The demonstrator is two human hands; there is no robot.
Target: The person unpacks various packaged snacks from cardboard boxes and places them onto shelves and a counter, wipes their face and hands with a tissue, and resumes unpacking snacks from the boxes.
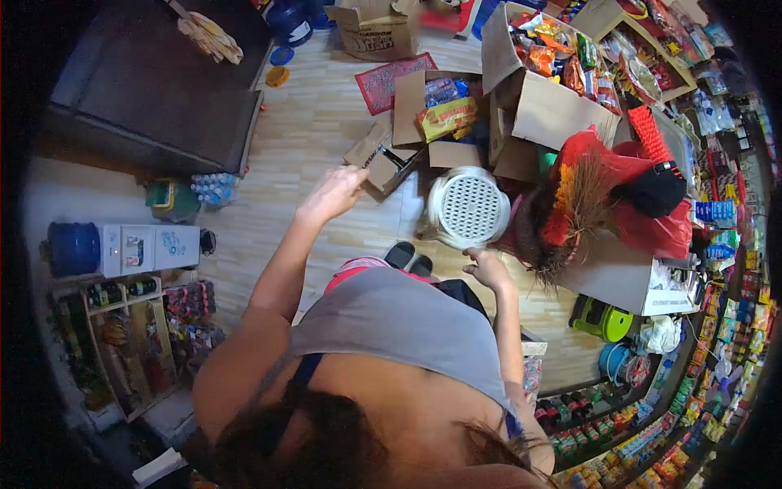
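My left hand is held out in front of me, fingers loosely bent and nothing visible in them. Its fingertips appear beside a small opened cardboard box with something dark inside; whether they touch I cannot tell. My right hand is lower and to the right, fingers apart, close to the front edge of a white round stool with a perforated seat. Beyond the stool stands an open carton holding yellow and blue packets.
A larger carton of snack bags stands at the upper right. Brooms and a red bag lie right of the stool. Packed shelves curve along the right. A dark cabinet and water dispenser are left.
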